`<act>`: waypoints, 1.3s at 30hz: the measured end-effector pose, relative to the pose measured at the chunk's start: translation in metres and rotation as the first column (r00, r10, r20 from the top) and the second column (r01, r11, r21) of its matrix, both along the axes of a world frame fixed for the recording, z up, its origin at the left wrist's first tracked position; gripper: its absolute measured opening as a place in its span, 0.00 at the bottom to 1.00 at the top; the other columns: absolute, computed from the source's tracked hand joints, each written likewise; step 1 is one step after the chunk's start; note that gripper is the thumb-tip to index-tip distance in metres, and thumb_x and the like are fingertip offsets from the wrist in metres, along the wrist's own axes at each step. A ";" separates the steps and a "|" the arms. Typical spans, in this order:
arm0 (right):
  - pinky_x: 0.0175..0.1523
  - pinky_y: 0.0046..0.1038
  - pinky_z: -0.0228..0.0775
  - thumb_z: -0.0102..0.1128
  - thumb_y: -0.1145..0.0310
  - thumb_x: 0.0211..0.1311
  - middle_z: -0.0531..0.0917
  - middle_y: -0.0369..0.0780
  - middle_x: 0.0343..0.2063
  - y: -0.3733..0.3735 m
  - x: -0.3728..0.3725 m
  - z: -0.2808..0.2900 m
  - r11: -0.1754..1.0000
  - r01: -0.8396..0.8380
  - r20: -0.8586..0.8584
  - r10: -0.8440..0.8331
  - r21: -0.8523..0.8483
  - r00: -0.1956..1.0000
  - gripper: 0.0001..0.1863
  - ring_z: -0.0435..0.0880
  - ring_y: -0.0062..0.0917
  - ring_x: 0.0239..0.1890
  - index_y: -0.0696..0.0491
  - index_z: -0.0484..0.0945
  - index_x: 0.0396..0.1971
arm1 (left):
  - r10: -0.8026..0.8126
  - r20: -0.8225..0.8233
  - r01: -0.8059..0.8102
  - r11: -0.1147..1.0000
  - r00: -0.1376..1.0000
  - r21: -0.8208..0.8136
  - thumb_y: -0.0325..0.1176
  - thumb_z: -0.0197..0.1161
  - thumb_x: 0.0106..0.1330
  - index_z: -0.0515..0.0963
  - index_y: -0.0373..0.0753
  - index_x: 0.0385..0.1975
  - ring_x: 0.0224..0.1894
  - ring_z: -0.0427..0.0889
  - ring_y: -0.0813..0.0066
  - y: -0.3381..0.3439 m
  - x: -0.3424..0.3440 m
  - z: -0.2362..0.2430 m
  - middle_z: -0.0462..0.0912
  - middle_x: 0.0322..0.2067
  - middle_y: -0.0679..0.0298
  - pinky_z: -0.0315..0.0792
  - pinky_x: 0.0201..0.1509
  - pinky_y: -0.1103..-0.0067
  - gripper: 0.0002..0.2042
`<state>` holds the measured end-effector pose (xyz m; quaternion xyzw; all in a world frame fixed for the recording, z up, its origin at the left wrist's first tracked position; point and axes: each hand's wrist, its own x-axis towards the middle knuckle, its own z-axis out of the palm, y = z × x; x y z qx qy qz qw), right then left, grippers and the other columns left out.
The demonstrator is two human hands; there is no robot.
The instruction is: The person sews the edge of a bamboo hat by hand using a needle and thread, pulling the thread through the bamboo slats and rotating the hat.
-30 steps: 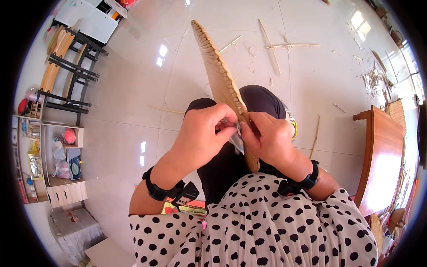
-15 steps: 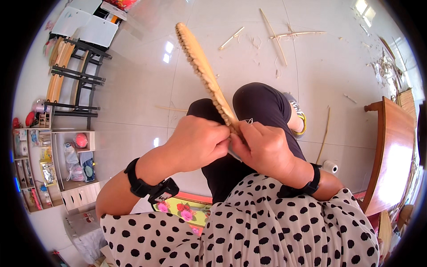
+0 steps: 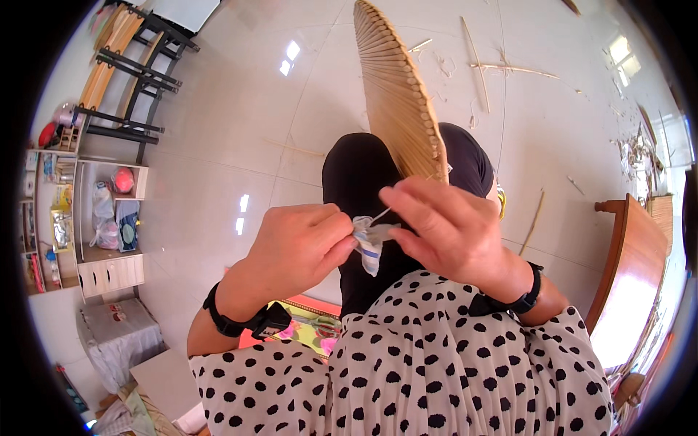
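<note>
Small white-and-blue cloth scrap (image 3: 369, 243) sits at frame centre, over the lap, pinched between both hands. Left hand (image 3: 294, 247) is closed on its left edge, thumb and forefinger tips pressed to the fabric. Right hand (image 3: 451, 229) is closed on its right side, fingers curled; a thin pale sliver (image 3: 379, 215), thread or splint, can't tell which, runs from the cloth up to the right fingertips. Woven bamboo fan (image 3: 396, 91) rises from behind the right hand toward the top edge, tilted left, ribs fanning out; its lower end is hidden by the right hand, so can't tell exactly how it is held there. Black wristbands on both wrists, the left one (image 3: 247, 323), the right one (image 3: 520, 298). Black trousers (image 3: 356, 174) under the hands, polka-dot garment (image 3: 436, 363) along the bottom. Glossy white tile floor (image 3: 240, 123) with bamboo strips (image 3: 476, 62) and shavings scattered upper right. Wooden furniture piece (image 3: 629, 283) at right edge. Shelf unit (image 3: 87, 211) with bags and bottles at left, black rack (image 3: 127, 65) upper left.
</note>
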<state>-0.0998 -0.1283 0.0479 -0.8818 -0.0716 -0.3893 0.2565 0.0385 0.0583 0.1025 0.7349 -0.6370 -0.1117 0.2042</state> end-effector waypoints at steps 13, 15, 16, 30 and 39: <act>0.28 0.25 0.75 0.66 0.82 0.51 0.82 0.41 0.25 0.003 -0.011 -0.003 0.936 -0.053 -0.102 0.093 0.348 0.990 0.07 0.83 0.30 0.26 0.59 0.81 0.31 | 0.124 -0.346 -0.068 0.983 0.930 0.170 0.25 0.60 0.63 0.78 0.31 0.33 0.26 0.77 0.69 0.057 -0.009 -0.038 0.78 0.27 0.57 0.71 0.33 0.76 0.04; 0.29 0.25 0.76 0.67 0.82 0.52 0.83 0.42 0.25 0.008 -0.013 -0.004 0.893 -0.023 -0.137 0.094 0.449 0.986 0.07 0.84 0.31 0.27 0.59 0.82 0.31 | 0.159 -0.400 -0.165 0.986 0.903 0.020 0.25 0.60 0.64 0.79 0.31 0.37 0.29 0.79 0.70 0.040 -0.021 -0.052 0.80 0.31 0.57 0.72 0.34 0.77 0.06; 0.30 0.25 0.76 0.67 0.82 0.52 0.83 0.42 0.25 0.009 -0.012 -0.007 0.891 -0.019 -0.119 0.082 0.454 0.989 0.07 0.84 0.30 0.27 0.58 0.82 0.32 | 0.170 -0.427 -0.211 0.976 0.888 -0.050 0.25 0.60 0.64 0.79 0.31 0.39 0.30 0.79 0.71 0.029 -0.027 -0.056 0.81 0.33 0.56 0.72 0.35 0.77 0.07; 0.27 0.24 0.74 0.71 0.77 0.49 0.83 0.39 0.27 0.017 -0.020 -0.021 0.884 0.249 -0.017 -0.264 0.395 0.964 0.12 0.81 0.27 0.23 0.56 0.82 0.35 | -0.238 -0.927 -0.656 0.656 0.290 -0.374 0.27 0.54 0.72 0.75 0.33 0.37 0.30 0.79 0.77 -0.045 -0.056 -0.078 0.82 0.33 0.56 0.72 0.36 0.83 0.05; 0.24 0.23 0.73 0.74 0.71 0.46 0.79 0.38 0.25 0.010 -0.008 -0.041 0.722 0.431 -0.270 -0.336 0.541 0.902 0.16 0.79 0.22 0.19 0.57 0.77 0.34 | 0.132 -0.841 -0.677 0.664 0.525 -0.318 0.23 0.52 0.69 0.73 0.32 0.35 0.19 0.71 0.81 -0.006 -0.013 -0.055 0.71 0.23 0.68 0.69 0.24 0.83 0.03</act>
